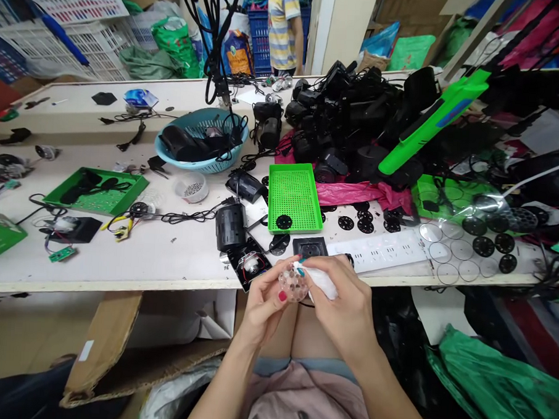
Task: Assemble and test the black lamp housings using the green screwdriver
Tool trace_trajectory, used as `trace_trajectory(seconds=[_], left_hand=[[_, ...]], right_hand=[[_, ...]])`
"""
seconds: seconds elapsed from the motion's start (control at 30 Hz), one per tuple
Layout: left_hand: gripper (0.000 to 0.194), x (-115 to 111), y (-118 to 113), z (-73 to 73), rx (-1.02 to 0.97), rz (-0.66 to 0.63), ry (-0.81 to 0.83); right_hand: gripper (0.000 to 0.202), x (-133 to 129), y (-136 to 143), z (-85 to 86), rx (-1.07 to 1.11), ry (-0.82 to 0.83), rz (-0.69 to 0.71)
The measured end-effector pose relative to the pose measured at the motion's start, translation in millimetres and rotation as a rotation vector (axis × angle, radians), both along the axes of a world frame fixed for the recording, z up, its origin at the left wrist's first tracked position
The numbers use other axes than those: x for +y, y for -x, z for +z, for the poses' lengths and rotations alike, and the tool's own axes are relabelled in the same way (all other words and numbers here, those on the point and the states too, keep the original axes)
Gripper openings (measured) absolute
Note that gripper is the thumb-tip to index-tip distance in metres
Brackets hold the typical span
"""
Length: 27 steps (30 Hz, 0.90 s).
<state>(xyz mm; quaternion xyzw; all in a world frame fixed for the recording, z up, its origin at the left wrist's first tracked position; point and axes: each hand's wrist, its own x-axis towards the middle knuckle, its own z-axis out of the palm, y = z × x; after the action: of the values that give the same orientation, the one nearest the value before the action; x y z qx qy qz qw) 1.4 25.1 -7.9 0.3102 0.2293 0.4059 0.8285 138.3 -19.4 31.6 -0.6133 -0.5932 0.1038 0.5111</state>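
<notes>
Just past the table's front edge, my left hand [263,304] pinches a clear round disc [293,284] dotted with small round spots. My right hand [343,295] is closed round a smooth white object [322,282], its near end against the disc; whether it is a small bottle or a wad of cloth I cannot tell. Behind my hands lies a square black part [310,246]. To the left of them are an open black housing [249,262] with a motor and wires, and a black cylindrical housing [231,227].
A green perforated tray [296,173] holds one black disc. Beyond it stand a blue basket [193,165] and a heap of black devices [349,107]. A white power strip [384,252] lies at right, near clear rings and black discs. A tub of screws [191,187] sits left.
</notes>
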Motion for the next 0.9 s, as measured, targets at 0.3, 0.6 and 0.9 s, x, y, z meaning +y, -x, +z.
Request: trace_trajectory(seconds=[0.3,0.6,0.9], left_hand=[[0.054,9,4,6.0,0.004,-0.021,-0.027],[0.054,1,-2,4.8,-0.003,-0.109,-0.019],[0.057,5,-3,-5.5,-0.018,-0.009,0.055]], right_hand=[[0.021,-27,9,-3.1,0.035,0.042,0.060],[0.017,-11,7,1.8,0.103,-0.026,-0.030],[0.020,-22,11,0.8,0.089,0.006,0.083]])
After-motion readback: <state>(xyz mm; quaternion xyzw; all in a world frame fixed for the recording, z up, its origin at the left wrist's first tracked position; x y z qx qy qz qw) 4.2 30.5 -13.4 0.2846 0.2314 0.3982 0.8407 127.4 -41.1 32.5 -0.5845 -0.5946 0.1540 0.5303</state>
